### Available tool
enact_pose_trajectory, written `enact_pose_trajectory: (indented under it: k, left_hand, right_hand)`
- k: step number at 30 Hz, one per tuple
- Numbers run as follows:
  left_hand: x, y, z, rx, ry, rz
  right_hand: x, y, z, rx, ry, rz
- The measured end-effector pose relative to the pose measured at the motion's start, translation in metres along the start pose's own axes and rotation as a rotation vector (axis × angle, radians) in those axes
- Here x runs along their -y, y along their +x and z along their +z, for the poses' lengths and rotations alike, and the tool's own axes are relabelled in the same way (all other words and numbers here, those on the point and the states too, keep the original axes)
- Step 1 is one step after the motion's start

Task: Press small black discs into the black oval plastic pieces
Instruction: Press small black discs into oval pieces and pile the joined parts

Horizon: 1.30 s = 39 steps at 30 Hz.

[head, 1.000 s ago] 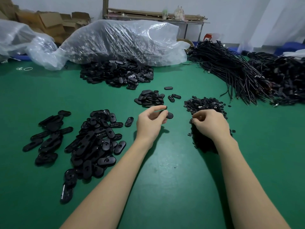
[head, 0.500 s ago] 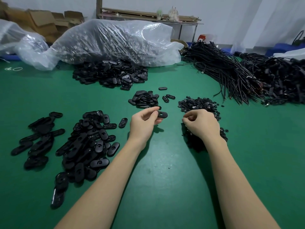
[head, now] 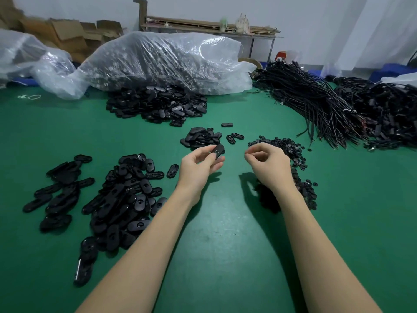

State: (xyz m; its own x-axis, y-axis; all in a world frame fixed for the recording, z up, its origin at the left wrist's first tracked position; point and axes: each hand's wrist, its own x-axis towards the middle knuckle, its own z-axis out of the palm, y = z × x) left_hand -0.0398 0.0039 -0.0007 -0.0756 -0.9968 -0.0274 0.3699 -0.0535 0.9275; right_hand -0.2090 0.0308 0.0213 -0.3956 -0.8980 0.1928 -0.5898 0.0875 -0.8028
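My left hand (head: 198, 168) pinches one black oval piece (head: 218, 151) between thumb and fingers, tilted and held a little above the green table (head: 214, 245). To its right, my right hand (head: 268, 168) hovers over the pile of small black discs (head: 286, 145), thumb and forefinger pinched together on what looks like one small disc. The two hands are a short gap apart. A small heap of oval pieces (head: 200, 137) lies just beyond my left hand. A large heap (head: 126, 199) spreads out to the left.
Another spread of oval pieces (head: 58, 193) lies at far left and a big heap (head: 158, 107) spills from a clear plastic bag (head: 167, 62) at the back. Bundles of black cables (head: 311, 102) fill the right rear. Cardboard boxes stand behind.
My left hand has lifted and tilted the oval piece closer to me. My right hand has risen off the disc pile with its fingertips pinched.
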Motion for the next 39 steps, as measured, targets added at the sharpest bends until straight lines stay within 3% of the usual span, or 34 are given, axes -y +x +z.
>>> enact_pose_trajectory:
  k: [4,9,15,31,39]
  left_hand:
    - [-0.004,-0.001,-0.007,-0.042,0.076,0.001]
    - [-0.005,-0.002,-0.02,-0.072,-0.013,-0.059]
    - [-0.009,-0.005,-0.037,-0.048,-0.05,-0.02]
    - [-0.005,-0.013,-0.045,-0.071,0.324,0.167]
    - [-0.005,-0.015,-0.049,0.013,0.325,0.139]
  right_hand:
    - [0.027,-0.009,0.018,0.165,0.478,0.095]
    - [0.038,-0.021,0.04,0.256,0.612,0.151]
    - [0.031,-0.029,0.053,0.227,0.638,0.239]
    - [0.02,-0.034,0.06,0.203,0.635,0.073]
    - [0.014,-0.032,0.065,0.164,0.576,0.07]
